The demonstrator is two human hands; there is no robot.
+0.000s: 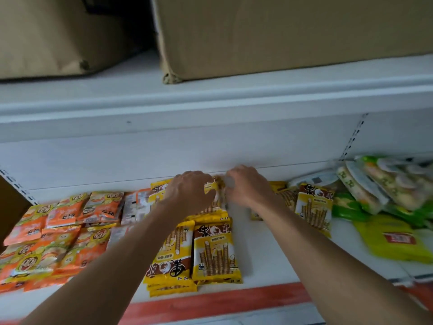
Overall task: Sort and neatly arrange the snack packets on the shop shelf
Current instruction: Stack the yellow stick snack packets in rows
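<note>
Two cardboard boxes (281,31) sit above the white shelf (269,254). On the shelf, orange packets (58,231) lie left, yellow wafer-roll packets (215,249) in the middle and green packets (396,240) right. At the shelf's back, the hands, left hand (189,191) and right hand (248,186), both grip the rear yellow packet (219,193) between them.

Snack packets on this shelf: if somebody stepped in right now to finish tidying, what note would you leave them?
Hands: left hand and right hand both grip the back yellow packet near the rear wall; the picture is blurred there.
Where: orange packets lie in overlapping rows at left; front yellow packets are stacked mid-shelf.
Done: orange and front yellow groups are roughly sorted, though one front yellow packet faces the other way.
Left: set the held packet down, gather the loose yellow packets at right, and straighten the heaped green packets.
</note>
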